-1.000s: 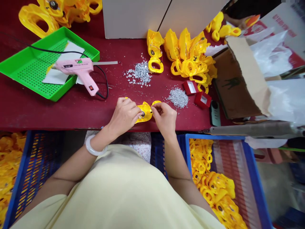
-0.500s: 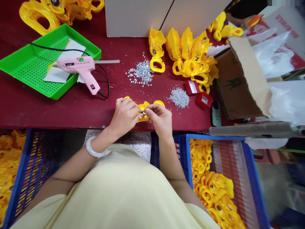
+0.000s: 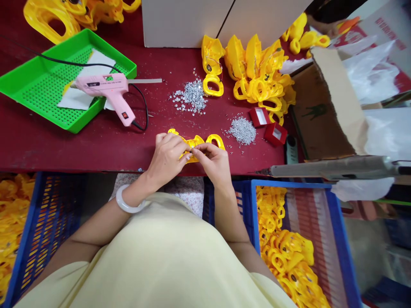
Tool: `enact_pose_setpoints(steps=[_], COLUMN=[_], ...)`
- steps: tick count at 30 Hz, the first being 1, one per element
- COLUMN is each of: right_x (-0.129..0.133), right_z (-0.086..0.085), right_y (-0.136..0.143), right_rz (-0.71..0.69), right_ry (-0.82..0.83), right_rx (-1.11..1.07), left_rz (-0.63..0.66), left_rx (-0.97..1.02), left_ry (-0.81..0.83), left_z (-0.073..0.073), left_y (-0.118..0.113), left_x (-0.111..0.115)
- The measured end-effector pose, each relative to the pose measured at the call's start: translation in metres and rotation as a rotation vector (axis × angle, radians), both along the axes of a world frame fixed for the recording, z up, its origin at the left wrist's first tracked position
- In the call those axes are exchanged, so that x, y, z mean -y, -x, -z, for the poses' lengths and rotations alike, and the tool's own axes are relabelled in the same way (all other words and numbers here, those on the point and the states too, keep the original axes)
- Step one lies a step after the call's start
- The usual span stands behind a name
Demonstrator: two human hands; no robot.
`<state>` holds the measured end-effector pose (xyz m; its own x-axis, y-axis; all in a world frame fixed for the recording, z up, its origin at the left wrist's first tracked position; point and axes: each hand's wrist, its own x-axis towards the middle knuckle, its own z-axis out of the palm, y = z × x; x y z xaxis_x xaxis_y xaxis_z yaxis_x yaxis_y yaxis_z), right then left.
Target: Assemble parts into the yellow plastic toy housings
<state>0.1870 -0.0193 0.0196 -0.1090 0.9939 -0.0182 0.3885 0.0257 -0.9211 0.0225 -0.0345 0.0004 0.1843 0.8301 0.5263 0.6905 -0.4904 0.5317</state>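
Observation:
A yellow plastic toy shell [image 3: 195,142] with a ring-shaped end lies at the table's front edge, with thin wires showing in it. My left hand [image 3: 169,155] is closed around its left part and steadies it. My right hand [image 3: 214,162] is closed, thumb and forefinger pinched over the shell's middle, close to the left fingertips. Something small and dark shows between the fingertips, too small to name. The fingers hide much of the shell's inside.
Beyond the hands lie a pile of small shiny discs [image 3: 194,95] and a pile of tiny screws [image 3: 243,131]. A pink glue gun [image 3: 111,87] rests across a green tray [image 3: 75,124]. An electric screwdriver [image 3: 330,170] projects at right, above a blue crate [image 3: 290,184]. Yellow shells [image 3: 253,64] are heaped behind.
My right hand has shifted slightly left and down over the shell, uncovering more of its ring-shaped end. The shiny piece at the fingertips is now mostly covered. The screwdriver at right has swung left.

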Motion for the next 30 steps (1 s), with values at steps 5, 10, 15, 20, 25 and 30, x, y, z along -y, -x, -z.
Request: enact_pose_setpoints(steps=[5, 10, 15, 20, 25, 30], right_x=[-0.002, -0.004, -0.006, -0.004, -0.008, -0.014], right_z=[0.001, -0.003, -0.002, -0.001, 0.003, 0.006], right_y=[-0.001, -0.005, -0.01, -0.01, -0.025, -0.037], right_rz=[-0.007, -0.057, -0.118, -0.095, 0.112, 0.19], right_ry=[0.087, 0.132, 0.209, 0.168, -0.06, -0.08], right_rx=[-0.02, 0.005, 0.01, 0.044, 0.368, 0.565], left_rz=[0.003, -0.001, -0.01, -0.008, 0.027, 0.051], left_rx=[-0.022, -0.037, -0.064, -0.063, -0.114, -0.16], left_ry=[-0.005, -0.029, -0.032, -0.042, -0.007, -0.03], left_z=[0.002, 0.004, 0.006, 0.007, 0.007, 0.009], left_y=[-0.001, -0.001, -0.002, -0.003, 0.0, 0.0], left_x=[0.001, 0.003, 0.006, 0.006, 0.009, 0.012])
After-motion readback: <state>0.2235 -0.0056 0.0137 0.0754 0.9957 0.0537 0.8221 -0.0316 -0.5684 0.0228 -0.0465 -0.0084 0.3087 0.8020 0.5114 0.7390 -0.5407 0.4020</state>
